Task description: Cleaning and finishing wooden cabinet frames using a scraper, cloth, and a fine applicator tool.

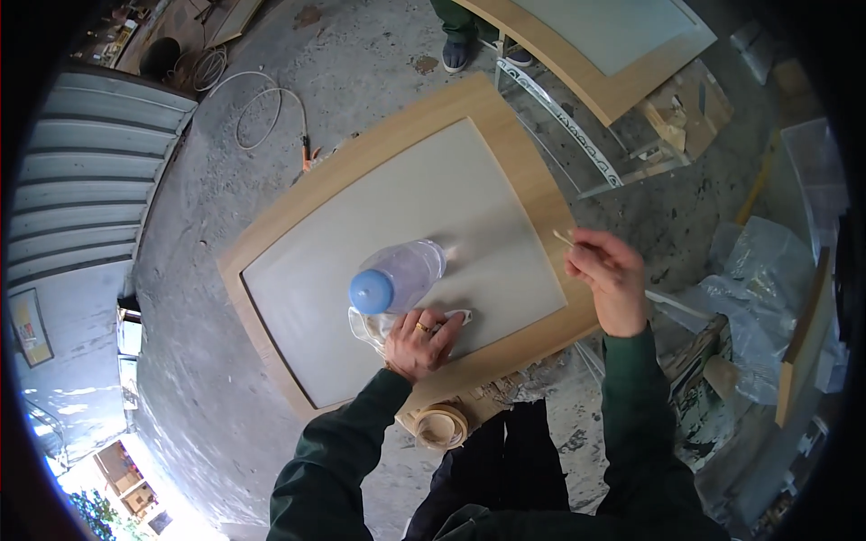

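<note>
My left hand, with a ring on one finger, grips a crumpled white cloth against the pale grey centre of a wood-framed panel. Right behind that hand stands a clear plastic bottle with a blue cap, holding what looks like clear liquid. My right hand is raised over the panel's right edge. Between its thumb and fingers it pinches a thin, pale little stick; its exact kind is too small to make out.
Below the panel's near edge sits a round tub. A second framed panel rests on a metal stand at the far right, where another person's shoe shows. Plastic sheeting lies at right; a hose coils on the concrete floor.
</note>
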Demonstrator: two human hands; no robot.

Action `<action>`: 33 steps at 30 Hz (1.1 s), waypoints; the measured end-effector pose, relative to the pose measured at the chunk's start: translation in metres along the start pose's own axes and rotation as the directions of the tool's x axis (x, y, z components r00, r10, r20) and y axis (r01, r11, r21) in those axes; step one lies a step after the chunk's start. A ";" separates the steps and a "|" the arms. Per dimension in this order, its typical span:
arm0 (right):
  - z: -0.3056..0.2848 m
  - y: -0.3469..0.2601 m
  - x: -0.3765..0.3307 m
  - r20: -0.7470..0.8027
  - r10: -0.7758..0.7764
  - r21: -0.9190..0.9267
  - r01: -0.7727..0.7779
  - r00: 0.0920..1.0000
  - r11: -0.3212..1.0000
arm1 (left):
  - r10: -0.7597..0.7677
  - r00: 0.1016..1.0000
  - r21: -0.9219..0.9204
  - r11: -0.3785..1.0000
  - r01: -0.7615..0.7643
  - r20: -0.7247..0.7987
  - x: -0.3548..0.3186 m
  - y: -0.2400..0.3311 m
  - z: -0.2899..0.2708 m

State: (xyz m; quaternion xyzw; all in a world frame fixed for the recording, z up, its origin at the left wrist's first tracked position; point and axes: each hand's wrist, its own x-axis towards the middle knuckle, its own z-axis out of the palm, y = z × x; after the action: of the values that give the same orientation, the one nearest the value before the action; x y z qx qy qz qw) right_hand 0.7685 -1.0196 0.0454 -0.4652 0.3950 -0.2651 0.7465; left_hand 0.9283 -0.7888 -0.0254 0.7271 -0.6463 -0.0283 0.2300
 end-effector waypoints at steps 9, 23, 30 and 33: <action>0.050 0.013 0.126 0.098 -0.042 -0.172 0.058 0.994 0.983 | -0.045 0.999 -0.011 0.999 0.045 -0.006 0.001 -0.001 0.003; 0.079 0.030 0.204 0.192 -0.363 -0.508 0.409 0.912 0.758 | -0.577 0.706 -0.850 0.040 0.526 0.410 -0.069 -0.003 0.073; 0.071 0.025 0.207 0.184 -0.382 -0.564 0.416 0.906 0.714 | -0.356 0.176 -0.390 -0.726 0.566 0.918 0.005 -0.001 0.010; 0.077 0.021 0.207 0.257 -0.362 -0.579 0.443 0.896 0.685 | -0.395 0.113 -0.391 -0.751 0.532 0.912 0.016 -0.006 -0.006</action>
State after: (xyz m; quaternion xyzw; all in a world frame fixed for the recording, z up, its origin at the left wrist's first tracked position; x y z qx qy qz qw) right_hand 0.9471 -1.1312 -0.0248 -0.7759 0.3018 -0.2477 0.4955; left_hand 0.9385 -0.8019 -0.0184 0.5297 0.2640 -0.6265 0.5072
